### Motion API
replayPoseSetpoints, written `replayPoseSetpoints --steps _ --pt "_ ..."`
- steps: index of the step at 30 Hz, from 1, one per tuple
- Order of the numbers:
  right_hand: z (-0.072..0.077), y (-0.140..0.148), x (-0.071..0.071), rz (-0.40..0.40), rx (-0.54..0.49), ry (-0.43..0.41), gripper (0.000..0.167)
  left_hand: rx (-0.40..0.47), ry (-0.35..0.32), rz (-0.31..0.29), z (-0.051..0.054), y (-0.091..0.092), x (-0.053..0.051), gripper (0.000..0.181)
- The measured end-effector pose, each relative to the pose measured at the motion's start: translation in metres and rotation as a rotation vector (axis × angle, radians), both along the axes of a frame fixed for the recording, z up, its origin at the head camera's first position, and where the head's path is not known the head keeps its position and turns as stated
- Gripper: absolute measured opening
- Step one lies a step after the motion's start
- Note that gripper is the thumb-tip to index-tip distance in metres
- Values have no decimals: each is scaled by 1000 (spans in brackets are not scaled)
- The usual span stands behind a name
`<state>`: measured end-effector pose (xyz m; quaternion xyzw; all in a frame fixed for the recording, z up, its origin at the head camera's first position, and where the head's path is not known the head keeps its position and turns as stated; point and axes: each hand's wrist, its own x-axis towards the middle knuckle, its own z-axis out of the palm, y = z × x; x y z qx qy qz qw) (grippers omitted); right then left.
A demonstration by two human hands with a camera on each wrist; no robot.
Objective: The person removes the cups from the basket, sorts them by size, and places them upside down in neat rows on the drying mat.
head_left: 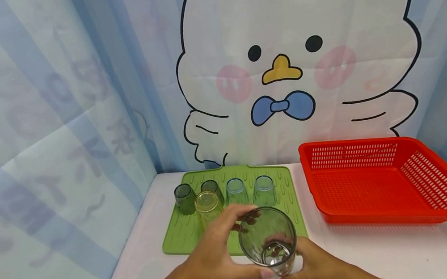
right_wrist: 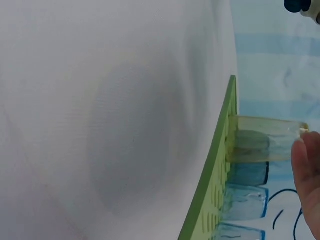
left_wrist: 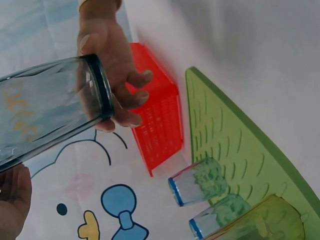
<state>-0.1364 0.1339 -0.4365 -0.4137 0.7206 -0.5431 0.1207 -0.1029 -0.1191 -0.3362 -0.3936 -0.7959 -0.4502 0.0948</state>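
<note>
A tall, clear, grey-tinted drinking glass [head_left: 267,236] is held tilted between both hands, its mouth facing up toward the head camera. My left hand [head_left: 214,252] curves round the upper part, thumb on the near side and fingers on the far side. At the thick base, my right hand [head_left: 316,263] has its thumb and fingers on either side. The left wrist view shows that base against the right hand [left_wrist: 107,60]. Behind the hands, a green drying mat [head_left: 189,241] carries a yellowish tall glass [head_left: 207,204], standing mouth down.
Two dark small glasses, one at the left [head_left: 185,199], and two pale blue ones, one at the right [head_left: 264,191], stand on the mat's far half. A red plastic basket [head_left: 377,221] sits right of the mat. A printed curtain [head_left: 288,137] hangs behind the white table.
</note>
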Motion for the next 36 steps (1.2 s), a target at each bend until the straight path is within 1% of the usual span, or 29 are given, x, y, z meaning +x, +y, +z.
replayPoseSetpoints --steps 3,5,6,8,10,14,19,21,23,26,30,33,36 --pt "-1 5 -1 -14 11 -4 65 -20 -99 -4 0 -2 1 88" --pt "-2 9 -1 -37 23 -21 65 -35 -163 -1 1 -4 2 90" --pt "-3 10 -2 -45 25 -13 64 -42 -194 0 1 -5 2 91" --pt "-3 13 -2 -68 32 -17 64 -54 -240 -2 0 -7 2 92" --pt "-3 16 -3 -80 28 -26 66 -66 -264 -2 -1 -9 2 93" --pt "-1 24 -3 -117 16 -19 64 -66 -273 -11 -3 -12 1 95" --pt "6 34 -2 -191 26 28 59 -61 -291 -6 -7 -15 0 95" --pt "11 38 -2 -214 27 22 61 -70 -285 8 -8 -17 -1 94" --pt "17 42 -2 -235 24 1 62 -89 -261 26 -10 -18 -2 93" --pt "25 47 -3 -250 14 -16 63 -119 -245 68 -13 -19 -3 92" --pt "34 52 -3 -269 10 0 62 -149 -261 108 -16 -20 -5 92" --pt "40 55 -3 -271 7 16 62 -164 -276 114 -19 -21 -6 93" --pt "45 57 -3 -247 -12 52 64 -186 -296 104 -23 -21 -6 94"
